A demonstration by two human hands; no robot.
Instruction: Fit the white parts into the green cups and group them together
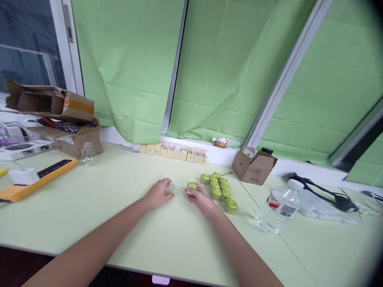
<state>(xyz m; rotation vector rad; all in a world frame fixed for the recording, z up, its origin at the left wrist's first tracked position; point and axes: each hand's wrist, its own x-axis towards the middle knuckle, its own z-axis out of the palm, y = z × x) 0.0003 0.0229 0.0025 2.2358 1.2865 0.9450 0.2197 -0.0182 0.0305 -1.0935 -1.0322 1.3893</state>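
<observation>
My left hand [158, 193] rests on the pale green table [119, 223], its fingers curled round a small clear cap-like piece [169, 187]. Just to its right, my right hand [201, 198] pinches a small green plug-shaped item [192, 185] at the fingertips. A cluster of several similar green items [220, 189] lies right beside the right hand. A row of small beige boxes [174, 151] stands along the window sill behind them.
An open cardboard box [253, 165] and a lying water bottle [277, 207] are at the right, with black cables [326, 193] beyond. At the left are an orange power strip [36, 178], a clear jar [87, 154] and stacked cartons [60, 119]. Green blinds [227, 71] hang behind.
</observation>
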